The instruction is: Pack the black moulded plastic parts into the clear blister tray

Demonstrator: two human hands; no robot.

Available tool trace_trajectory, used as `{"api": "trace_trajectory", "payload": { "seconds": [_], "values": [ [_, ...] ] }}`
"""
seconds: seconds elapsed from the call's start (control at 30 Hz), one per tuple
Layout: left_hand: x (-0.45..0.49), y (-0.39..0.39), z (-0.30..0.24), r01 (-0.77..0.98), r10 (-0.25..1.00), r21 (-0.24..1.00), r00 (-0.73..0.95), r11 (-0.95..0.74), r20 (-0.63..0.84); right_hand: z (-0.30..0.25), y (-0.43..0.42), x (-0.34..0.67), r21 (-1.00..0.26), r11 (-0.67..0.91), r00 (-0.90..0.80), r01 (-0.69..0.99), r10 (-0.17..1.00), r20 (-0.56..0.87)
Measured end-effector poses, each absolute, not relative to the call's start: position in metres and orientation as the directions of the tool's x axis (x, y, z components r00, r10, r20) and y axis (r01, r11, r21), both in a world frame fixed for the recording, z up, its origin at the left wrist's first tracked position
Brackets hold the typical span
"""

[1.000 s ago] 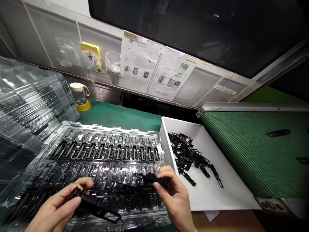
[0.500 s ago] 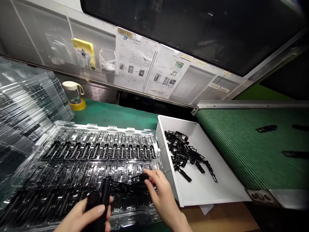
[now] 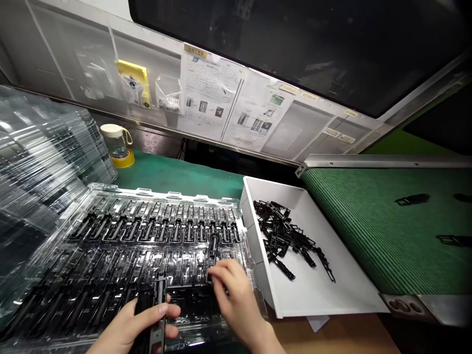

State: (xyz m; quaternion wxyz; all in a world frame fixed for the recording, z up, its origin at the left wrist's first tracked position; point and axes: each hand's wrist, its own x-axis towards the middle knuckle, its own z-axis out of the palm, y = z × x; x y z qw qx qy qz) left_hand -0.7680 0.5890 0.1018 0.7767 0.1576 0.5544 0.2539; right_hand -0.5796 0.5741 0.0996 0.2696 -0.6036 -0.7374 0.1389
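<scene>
My left hand is closed around a long black plastic frame part, with more dark pieces behind it that I cannot count. My right hand pinches another slim black frame part by its near end, over the right side of a clear plastic tray. That part's far end points away, overlapping the tray's back row in view; whether it touches the tray I cannot tell. Similar black parts fill the back row and the left of the front row.
A white bin with a heap of black parts stands right of the tray. Beyond it, a green conveyor belt carries several parts. Stacked clear trays rise at left, near a lidded cup. Paper sheets hang on the back panel.
The part in my right hand has swung from lying sideways to pointing away from me. My left hand has turned its part so its slotted face shows. The view has shifted slightly.
</scene>
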Motion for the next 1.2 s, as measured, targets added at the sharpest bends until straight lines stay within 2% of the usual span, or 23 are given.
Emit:
{"api": "trace_trajectory", "payload": {
  "seconds": [0.1, 0.27, 0.47, 0.57, 0.63, 0.73, 0.83, 0.9, 0.97, 1.13, 1.2],
  "values": [
    [-0.774, 0.594, 0.092, -0.185, 0.650, 0.625, 0.274, 0.759, -0.709, 0.089, 0.585, -0.564, -0.591, -0.043, 0.144, 0.806, 0.982, 0.125],
    [-0.774, 0.600, 0.087, -0.220, 0.662, 0.626, 0.329, 0.748, -0.674, 0.074, 0.613, -0.562, -0.573, -0.167, 0.247, 0.802, 0.967, 0.064],
    [-0.769, 0.594, 0.091, -0.361, 0.672, 0.575, 0.263, 0.734, -0.692, 0.093, 0.604, -0.590, -0.688, -0.146, 0.208, 0.711, 0.978, 0.007],
    [-0.765, 0.589, 0.091, -0.472, 0.689, 0.533, 0.257, 0.702, -0.678, 0.106, 0.581, -0.614, -0.815, -0.081, 0.026, 0.574, 0.996, -0.081],
    [-0.764, 0.587, 0.093, -0.499, 0.680, 0.518, 0.223, 0.695, -0.698, 0.108, 0.567, -0.625, -0.844, -0.002, -0.134, 0.537, 0.987, -0.087],
    [-0.768, 0.588, 0.097, -0.477, 0.652, 0.511, 0.190, 0.715, -0.734, 0.103, 0.557, -0.616, -0.748, 0.105, -0.169, 0.655, 0.986, -0.009],
    [-0.780, 0.592, 0.097, -0.389, 0.633, 0.531, 0.207, 0.753, -0.746, 0.092, 0.559, -0.584, -0.496, 0.056, -0.043, 0.867, 0.998, 0.038],
    [-0.787, 0.594, 0.094, -0.329, 0.642, 0.566, 0.200, 0.756, -0.740, 0.085, 0.563, -0.563, -0.362, 0.043, -0.037, 0.931, 0.999, 0.023],
    [-0.793, 0.596, 0.092, -0.300, 0.641, 0.578, 0.189, 0.759, -0.744, 0.081, 0.565, -0.552, -0.339, 0.054, -0.054, 0.939, 0.998, 0.007],
    [-0.797, 0.600, 0.100, -0.274, 0.648, 0.593, 0.198, 0.757, -0.736, 0.089, 0.565, -0.559, -0.392, 0.011, -0.006, 0.920, 1.000, 0.015],
    [-0.798, 0.601, 0.104, -0.300, 0.653, 0.586, 0.222, 0.753, -0.724, 0.090, 0.567, -0.567, -0.326, 0.067, -0.077, 0.943, 0.997, -0.019]
  ]
}}
